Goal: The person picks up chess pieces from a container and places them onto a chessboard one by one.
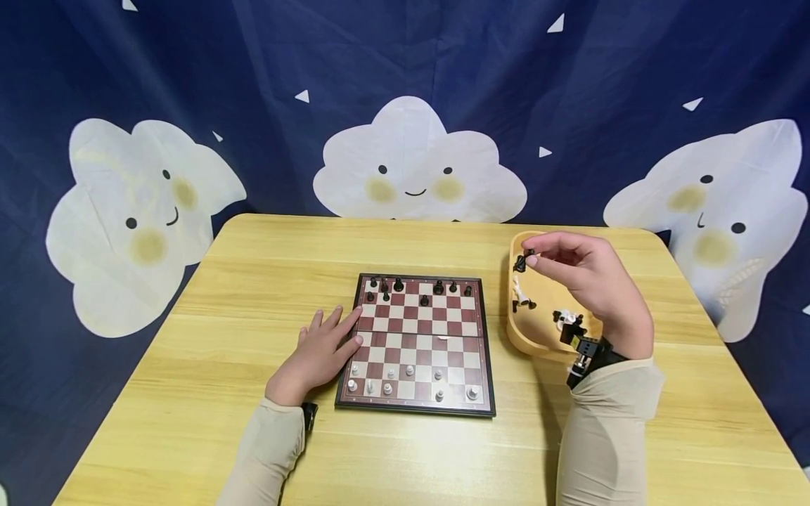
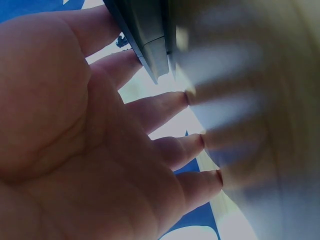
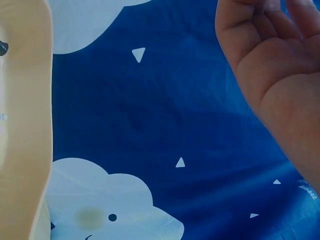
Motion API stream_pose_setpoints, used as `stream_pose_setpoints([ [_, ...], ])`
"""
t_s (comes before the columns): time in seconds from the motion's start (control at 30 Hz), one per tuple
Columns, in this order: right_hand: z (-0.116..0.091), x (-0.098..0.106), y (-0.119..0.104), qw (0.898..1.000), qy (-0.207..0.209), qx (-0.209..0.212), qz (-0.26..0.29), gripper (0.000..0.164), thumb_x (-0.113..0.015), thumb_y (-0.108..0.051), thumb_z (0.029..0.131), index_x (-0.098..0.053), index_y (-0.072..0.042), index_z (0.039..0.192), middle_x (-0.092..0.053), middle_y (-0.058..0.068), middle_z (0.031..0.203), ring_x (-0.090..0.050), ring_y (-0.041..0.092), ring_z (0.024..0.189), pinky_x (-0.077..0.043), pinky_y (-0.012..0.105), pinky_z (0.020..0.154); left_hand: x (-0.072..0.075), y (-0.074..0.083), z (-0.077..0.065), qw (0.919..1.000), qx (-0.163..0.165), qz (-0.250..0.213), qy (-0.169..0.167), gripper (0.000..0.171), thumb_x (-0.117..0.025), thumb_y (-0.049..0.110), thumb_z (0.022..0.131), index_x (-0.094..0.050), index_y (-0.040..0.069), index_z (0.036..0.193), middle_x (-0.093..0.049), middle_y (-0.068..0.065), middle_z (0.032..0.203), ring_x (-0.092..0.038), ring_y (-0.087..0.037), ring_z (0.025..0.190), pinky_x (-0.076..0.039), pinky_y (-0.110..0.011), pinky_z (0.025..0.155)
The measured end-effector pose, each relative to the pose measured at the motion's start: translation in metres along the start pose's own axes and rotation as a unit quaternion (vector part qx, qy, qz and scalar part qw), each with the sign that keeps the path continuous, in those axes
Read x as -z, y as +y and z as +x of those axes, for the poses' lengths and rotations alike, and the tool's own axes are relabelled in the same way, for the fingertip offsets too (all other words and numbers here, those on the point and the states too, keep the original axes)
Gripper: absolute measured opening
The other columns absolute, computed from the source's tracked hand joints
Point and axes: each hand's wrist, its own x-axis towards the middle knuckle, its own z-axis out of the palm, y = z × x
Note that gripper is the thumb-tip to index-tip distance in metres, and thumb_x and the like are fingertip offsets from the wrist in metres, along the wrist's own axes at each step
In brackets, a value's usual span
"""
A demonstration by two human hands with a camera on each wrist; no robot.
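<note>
A desk (image 1: 190, 393) carries a chessboard (image 1: 405, 341). Right of the chessboard sits a yellow tray (image 1: 534, 348). At the chessboard's left edge, the left hand (image 1: 321, 355) rests, fingers spread apart. Right of the chessboard, the right hand's (image 1: 591, 277) fingers pinch a black chess piece (image 1: 529, 252).

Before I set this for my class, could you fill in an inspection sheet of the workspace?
Surface: light wood-grain table.
Job's things: chessboard, black pieces at far end, white pieces at near end; yellow tray on the right holding more pieces.
Clutter: nothing seen.
Grips: left grip lies spread against the chessboard's left edge; right grip pinches a black piece over the yellow tray.
Cables: nothing seen.
Surroundings: dark blue backdrop with smiling clouds.
</note>
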Motion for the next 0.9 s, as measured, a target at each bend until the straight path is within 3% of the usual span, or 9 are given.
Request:
stream_pose_setpoints([
  [0.23, 0.001, 0.002, 0.017, 1.000, -0.001, -0.003, 0.007, 0.027, -0.068, 0.000, 0.086, -0.065, 0.005, 0.113, -0.069, 0.007, 0.097, -0.062, 0.012, 0.076, -0.049, 0.018, 0.064, 0.000, 0.000, 0.000, 1.0000, -0.003, 0.001, 0.002, 0.056, -0.042, 0.040, 0.101, -0.027, 0.025, 0.152, -0.020, -0.020, 0.155, -0.004, -0.050, 0.140, -0.007, -0.070, 0.104],
  [0.6, 0.002, 0.000, 0.016, 1.000, -0.016, 0.006, 0.015, 0.025, -0.066, -0.001, 0.089, -0.066, 0.001, 0.113, -0.068, 0.009, 0.102, -0.062, 0.013, 0.080, -0.049, 0.018, 0.068, 0.001, 0.001, -0.001, 1.0000, -0.007, 0.000, 0.002, 0.056, -0.042, 0.039, 0.101, -0.027, 0.023, 0.152, -0.020, -0.021, 0.155, -0.005, -0.051, 0.139, -0.007, -0.071, 0.103],
  [0.9, 0.004, -0.003, 0.015, 0.999, -0.029, -0.011, 0.008, 0.023, -0.065, -0.009, 0.091, -0.067, -0.001, 0.113, -0.067, 0.010, 0.106, -0.063, 0.015, 0.089, -0.050, 0.019, 0.076, 0.000, 0.000, 0.000, 1.0000, -0.003, 0.000, 0.002, 0.056, -0.042, 0.040, 0.101, -0.027, 0.024, 0.152, -0.019, -0.019, 0.155, -0.004, -0.050, 0.140, -0.006, -0.070, 0.104],
])
